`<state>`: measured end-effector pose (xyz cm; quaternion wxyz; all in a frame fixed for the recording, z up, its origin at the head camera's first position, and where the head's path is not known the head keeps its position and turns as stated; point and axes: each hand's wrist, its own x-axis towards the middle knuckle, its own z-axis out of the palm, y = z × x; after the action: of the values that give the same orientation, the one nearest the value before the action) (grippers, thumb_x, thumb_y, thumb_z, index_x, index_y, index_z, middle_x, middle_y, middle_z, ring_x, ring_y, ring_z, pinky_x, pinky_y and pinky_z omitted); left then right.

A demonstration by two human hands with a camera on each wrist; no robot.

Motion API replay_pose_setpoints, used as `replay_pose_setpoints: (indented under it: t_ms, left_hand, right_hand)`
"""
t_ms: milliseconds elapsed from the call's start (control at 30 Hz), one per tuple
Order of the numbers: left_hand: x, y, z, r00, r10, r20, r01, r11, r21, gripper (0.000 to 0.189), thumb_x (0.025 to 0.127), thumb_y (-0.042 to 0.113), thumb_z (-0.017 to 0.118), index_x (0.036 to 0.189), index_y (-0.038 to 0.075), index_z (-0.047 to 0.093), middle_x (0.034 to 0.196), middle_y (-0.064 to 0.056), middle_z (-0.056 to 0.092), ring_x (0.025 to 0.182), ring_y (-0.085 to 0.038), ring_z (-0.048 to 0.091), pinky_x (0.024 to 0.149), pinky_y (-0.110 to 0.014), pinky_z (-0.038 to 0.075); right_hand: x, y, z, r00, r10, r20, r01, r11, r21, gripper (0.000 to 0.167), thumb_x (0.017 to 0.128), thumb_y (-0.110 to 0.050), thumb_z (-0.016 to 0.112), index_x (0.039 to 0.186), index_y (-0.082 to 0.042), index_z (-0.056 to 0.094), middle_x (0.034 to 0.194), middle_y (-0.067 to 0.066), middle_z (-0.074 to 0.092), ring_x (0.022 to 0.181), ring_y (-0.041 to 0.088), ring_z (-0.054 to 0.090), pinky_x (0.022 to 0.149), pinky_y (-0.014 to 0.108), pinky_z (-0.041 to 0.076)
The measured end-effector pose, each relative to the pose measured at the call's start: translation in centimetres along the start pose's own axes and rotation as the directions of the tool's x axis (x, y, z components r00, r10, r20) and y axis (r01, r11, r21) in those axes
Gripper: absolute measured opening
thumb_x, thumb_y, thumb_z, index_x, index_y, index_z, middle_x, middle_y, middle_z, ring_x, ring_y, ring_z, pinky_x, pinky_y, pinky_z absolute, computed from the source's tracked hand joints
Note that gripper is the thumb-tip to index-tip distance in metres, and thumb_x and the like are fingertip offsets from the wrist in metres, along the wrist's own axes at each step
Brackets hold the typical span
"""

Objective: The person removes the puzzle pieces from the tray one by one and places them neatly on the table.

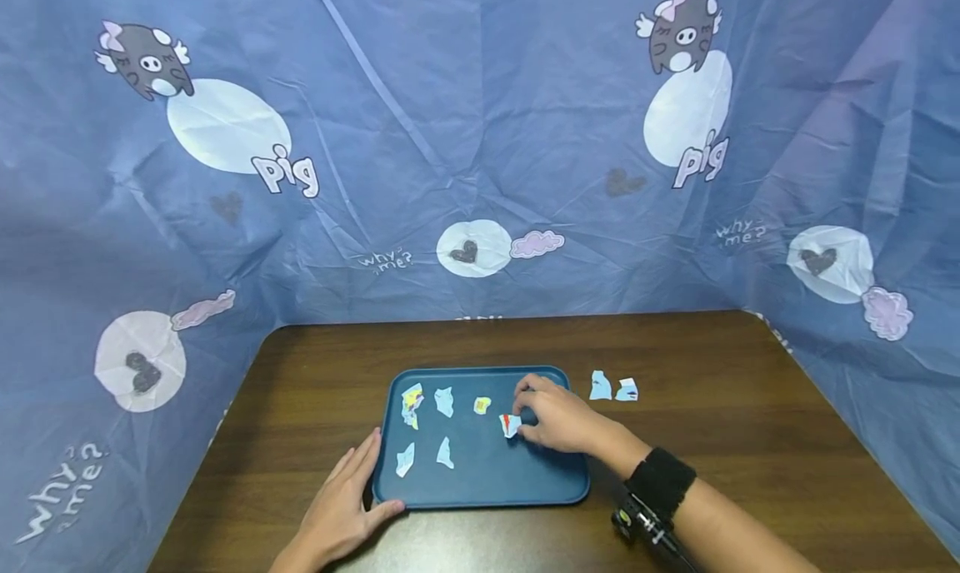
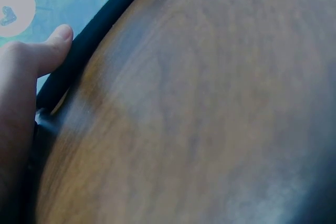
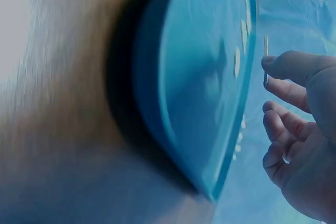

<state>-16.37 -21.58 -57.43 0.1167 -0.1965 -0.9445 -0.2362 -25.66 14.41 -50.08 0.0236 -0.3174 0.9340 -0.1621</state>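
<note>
My right hand (image 1: 558, 415) is over the right part of a blue tray (image 1: 480, 485). Its thumb and a finger pinch a small ragged picture piece (image 1: 510, 426), pale blue and white with a red stripe. Edge-on in the right wrist view, that piece (image 3: 265, 45) looks thin and flat, and the other fingers curl loosely. At the tray's lower left corner rests my left hand (image 1: 341, 498), fingers straight along the side and thumb on the near rim. Left of the held piece lie a small yellow-centred piece (image 1: 482, 406) and a pale blue piece (image 1: 444, 401).
A taller yellow-and-blue piece (image 1: 412, 405) is at the tray's upper left. Two pale pieces, one on the left (image 1: 405, 460) and another (image 1: 445, 453), form a lower row. Two more pieces (image 1: 600, 386) lie on the brown table (image 1: 712, 440). Blue printed cloth (image 1: 480, 140) surrounds the table.
</note>
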Motion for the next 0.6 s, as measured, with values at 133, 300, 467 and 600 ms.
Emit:
replay_pose_setpoints:
  t_ms: [133,300,467,600]
  left_hand:
    - [-0.1,-0.1,-0.1,1.0,0.001,-0.003,-0.001,1.0,-0.001,0.102,0.083,0.057,0.075,0.154,-0.004,0.036,0.158,-0.017,0.038,0.141,-0.032,0.042,0.122,-0.035,0.019]
    - [0.0,-0.1,-0.2,1.0,0.001,0.001,-0.001,1.0,0.0,0.101,0.083,0.057,0.074,0.154,-0.004,0.036,0.158,-0.017,0.038,0.142,-0.032,0.042,0.121,-0.038,0.021]
    - [0.0,-0.1,0.0,1.0,0.018,-0.012,-0.018,1.0,0.017,0.102,0.082,0.057,0.075,0.153,-0.005,0.036,0.158,-0.017,0.039,0.141,-0.032,0.043,0.122,-0.033,0.019]
    - [0.0,-0.1,0.1,0.999,0.036,-0.03,-0.035,0.999,0.025,0.102,0.081,0.057,0.077,0.152,-0.006,0.038,0.156,-0.018,0.041,0.139,-0.032,0.044,0.122,-0.027,0.015]
  right_hand:
    - [-0.4,1.2,-0.9,0.999,0.01,-0.033,-0.01,1.0,0.009,0.015,0.089,-0.024,0.078,0.1,-0.014,0.073,0.119,0.0,0.056,0.109,0.02,0.057,0.089,0.04,0.053]
    - [-0.9,2.1,-1.9,0.997,0.028,-0.066,-0.024,0.998,0.05,0.014,0.088,-0.019,0.08,0.098,-0.013,0.073,0.117,0.001,0.057,0.109,0.022,0.058,0.089,0.041,0.053]
    - [-1.6,3.3,-2.5,0.994,0.071,-0.088,-0.065,0.996,0.065,0.014,0.087,-0.018,0.081,0.098,-0.013,0.073,0.116,0.0,0.058,0.107,0.02,0.058,0.084,0.039,0.054]
    - [-2.5,4.8,-3.0,0.988,0.104,-0.111,-0.096,0.993,0.076,0.014,0.087,-0.018,0.081,0.097,-0.014,0.072,0.115,0.001,0.059,0.103,0.02,0.059,0.08,0.038,0.053]
